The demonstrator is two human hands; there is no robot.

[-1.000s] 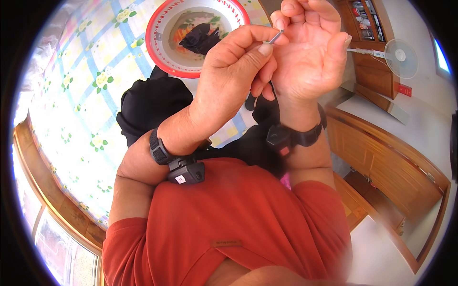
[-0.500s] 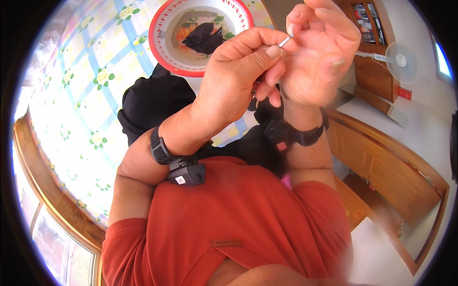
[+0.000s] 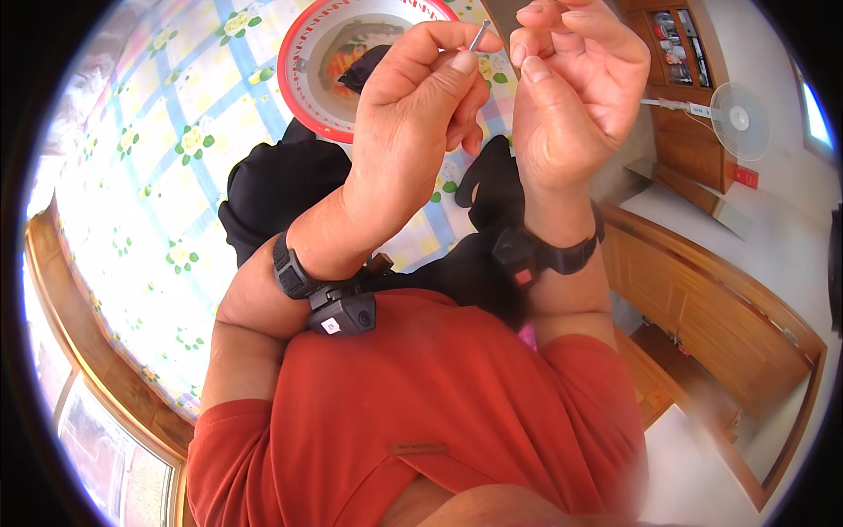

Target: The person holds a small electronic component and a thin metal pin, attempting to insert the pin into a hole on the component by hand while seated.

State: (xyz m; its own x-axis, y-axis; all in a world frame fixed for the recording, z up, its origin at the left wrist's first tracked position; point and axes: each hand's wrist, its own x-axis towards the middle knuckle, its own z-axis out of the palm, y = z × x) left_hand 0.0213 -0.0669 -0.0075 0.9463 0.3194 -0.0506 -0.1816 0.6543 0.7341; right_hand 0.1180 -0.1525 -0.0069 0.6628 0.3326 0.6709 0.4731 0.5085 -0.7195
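Observation:
In front of my chest, my left hand [image 3: 417, 97] is closed, pinching a thin metal rod [image 3: 479, 37] between thumb and forefinger. The rod's small tip points up and away; most of its length is hidden by the fingers. Close by on the right, my right hand [image 3: 575, 97] is raised with thumb and forefinger together and the other fingers curled. Whatever lies in that pinch, if anything, is too small to make out. The two hands are apart. Beyond my left hand lies a red-rimmed enamel basin [image 3: 288, 66] with a crumpled black cloth or bag [image 3: 358, 72] in it.
Beneath is a flowered, checked cloth [image 3: 158, 193]. My legs in black trousers [image 3: 285, 189] rest on it. A wooden cabinet [image 3: 680, 132] and a white fan [image 3: 739, 119] stand at the right, above wooden doors [image 3: 702, 290]. A window [image 3: 114, 457] is at lower left.
My left hand has drawn left and slightly up with the rod, away from my right hand. My right hand has turned, and its thumb has come up to the forefinger.

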